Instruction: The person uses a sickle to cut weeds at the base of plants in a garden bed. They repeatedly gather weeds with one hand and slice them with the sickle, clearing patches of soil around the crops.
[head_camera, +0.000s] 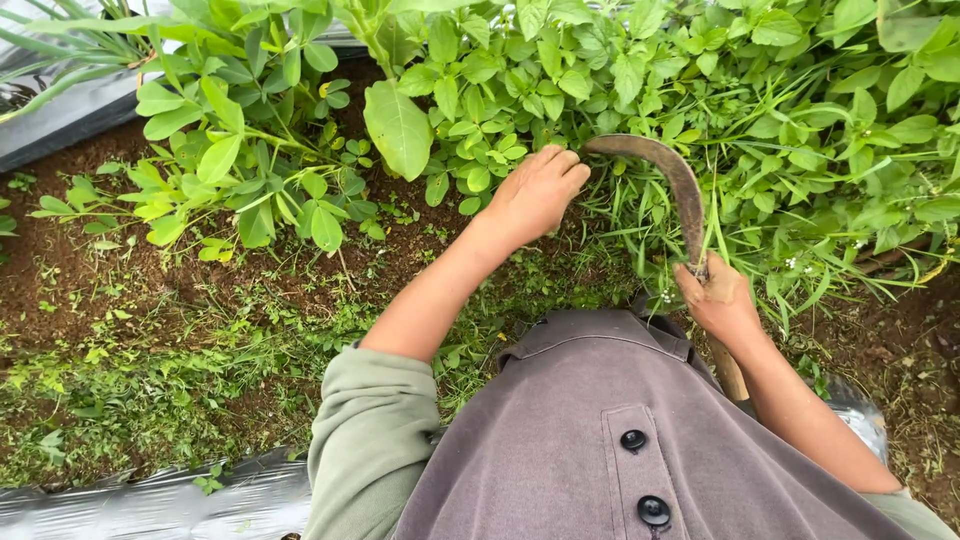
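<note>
Fingers of the left hand (537, 193) bunch grass (640, 215) tightly, the right hand (718, 298) gripping a sickle (668, 180) whose blade curves close enough to nick knuckles.

The sickle (668, 185) has a rusty brown blade and a pale wooden handle. The leaves (480, 90) are bright green over dark reddish-brown soil (70, 270). The shirt (590, 440) is greyish mauve with black buttons, its sleeve (370, 440) sage green. The plastic sheet (170, 505) is silvery grey.
</note>
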